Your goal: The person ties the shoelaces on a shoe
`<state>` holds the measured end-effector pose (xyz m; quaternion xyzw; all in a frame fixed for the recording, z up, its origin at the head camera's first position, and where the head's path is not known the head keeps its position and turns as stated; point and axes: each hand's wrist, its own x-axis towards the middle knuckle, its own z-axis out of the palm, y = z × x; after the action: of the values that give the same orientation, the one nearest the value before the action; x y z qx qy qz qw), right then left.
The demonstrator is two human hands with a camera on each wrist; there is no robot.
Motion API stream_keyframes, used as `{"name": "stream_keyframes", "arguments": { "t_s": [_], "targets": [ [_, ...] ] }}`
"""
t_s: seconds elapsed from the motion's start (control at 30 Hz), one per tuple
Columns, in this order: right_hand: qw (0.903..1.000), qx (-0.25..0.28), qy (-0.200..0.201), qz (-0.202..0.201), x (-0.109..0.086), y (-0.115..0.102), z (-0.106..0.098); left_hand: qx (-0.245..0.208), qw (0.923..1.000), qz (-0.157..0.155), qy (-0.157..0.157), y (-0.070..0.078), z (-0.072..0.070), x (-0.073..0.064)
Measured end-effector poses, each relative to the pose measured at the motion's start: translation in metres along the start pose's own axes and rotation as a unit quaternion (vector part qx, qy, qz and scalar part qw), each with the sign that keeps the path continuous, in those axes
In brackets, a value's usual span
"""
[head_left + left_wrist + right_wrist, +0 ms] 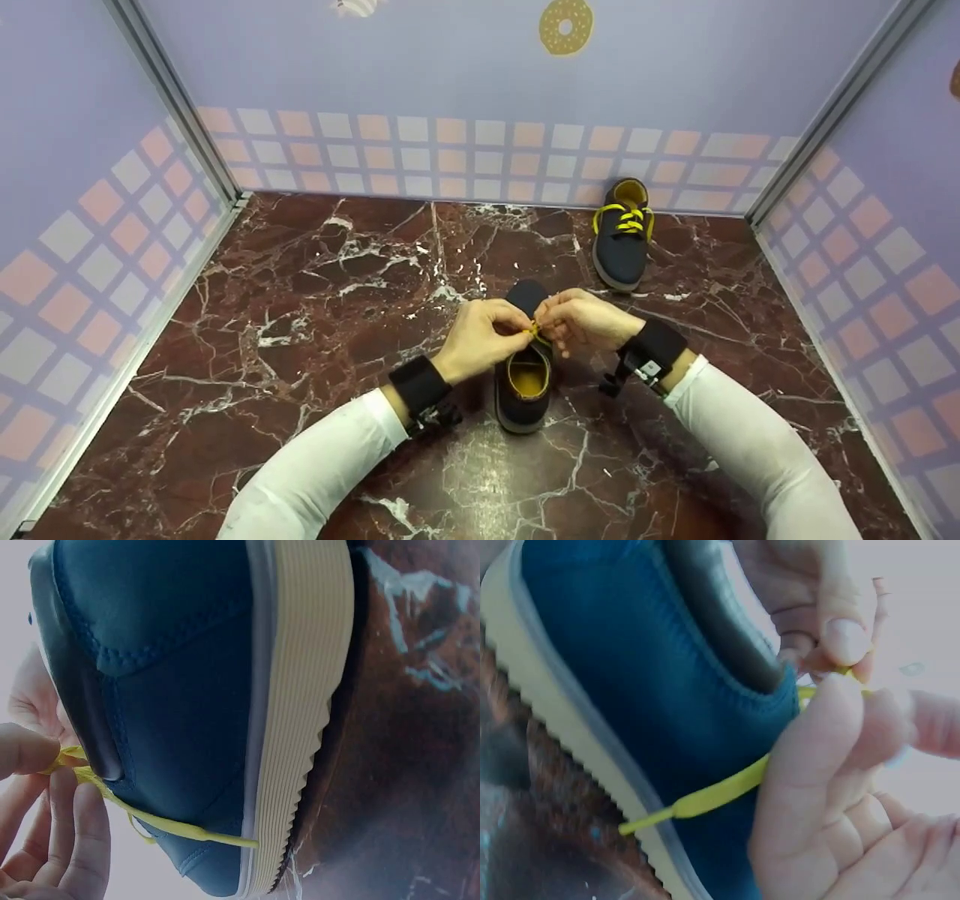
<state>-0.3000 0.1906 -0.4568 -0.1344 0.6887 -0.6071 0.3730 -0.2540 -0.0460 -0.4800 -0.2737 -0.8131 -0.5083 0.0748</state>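
Observation:
A dark blue shoe (523, 412) stands on the floor in the middle of the head view, its toe pointing away from me. My left hand (484, 337) pinches its yellow shoelace (169, 826) between thumb and fingers, above the shoe's opening. From the other side my right hand (583, 320) pinches the same lace, close to the left fingertips. One lace end hangs down each side of the shoe, as both wrist views show. The fingers hide most of the lacing, so how the lace is looped or knotted I cannot tell.
A second dark shoe (621, 259) with a tied yellow lace stands by the back wall, right of centre, its toe towards me. Lilac walls (450, 82) with a checked band enclose the dark red marbled floor (315, 262) at the back and both sides.

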Motion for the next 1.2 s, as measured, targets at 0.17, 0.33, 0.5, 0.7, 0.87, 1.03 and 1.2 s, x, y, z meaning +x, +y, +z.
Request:
{"name": "stream_keyframes", "arguments": {
  "t_s": [0.17,0.33,0.5,0.7,0.87,1.03,1.2],
  "targets": [
    [0.9988,-0.018,0.003,-0.045,0.002,0.002,0.003,-0.005,0.9999,-0.010,-0.002,0.000,0.000,-0.001],
    [0.9973,-0.028,-0.003,-0.068,0.005,0.005,0.001,-0.035,0.9991,-0.024,-0.001,-0.002,0.000,-0.001],
    [0.9970,0.001,-0.009,-0.077,0.006,0.007,-0.002,-0.049,0.9982,-0.034,-0.004,-0.004,-0.001,0.000],
    [0.9949,-0.020,-0.004,-0.099,0.004,0.000,-0.001,0.005,0.9993,-0.037,0.003,0.002,-0.007,0.004],
    [0.9937,-0.036,-0.006,-0.106,0.003,-0.003,-0.003,0.047,0.9974,-0.055,-0.005,0.006,-0.012,0.008],
    [0.9940,-0.029,-0.011,-0.105,0.000,-0.002,-0.005,0.033,0.9961,-0.081,-0.011,0.006,-0.014,0.008],
    [0.9948,-0.022,-0.009,-0.099,-0.003,0.000,-0.010,0.016,0.9945,-0.101,-0.021,0.005,-0.016,0.008]
  ]
}}
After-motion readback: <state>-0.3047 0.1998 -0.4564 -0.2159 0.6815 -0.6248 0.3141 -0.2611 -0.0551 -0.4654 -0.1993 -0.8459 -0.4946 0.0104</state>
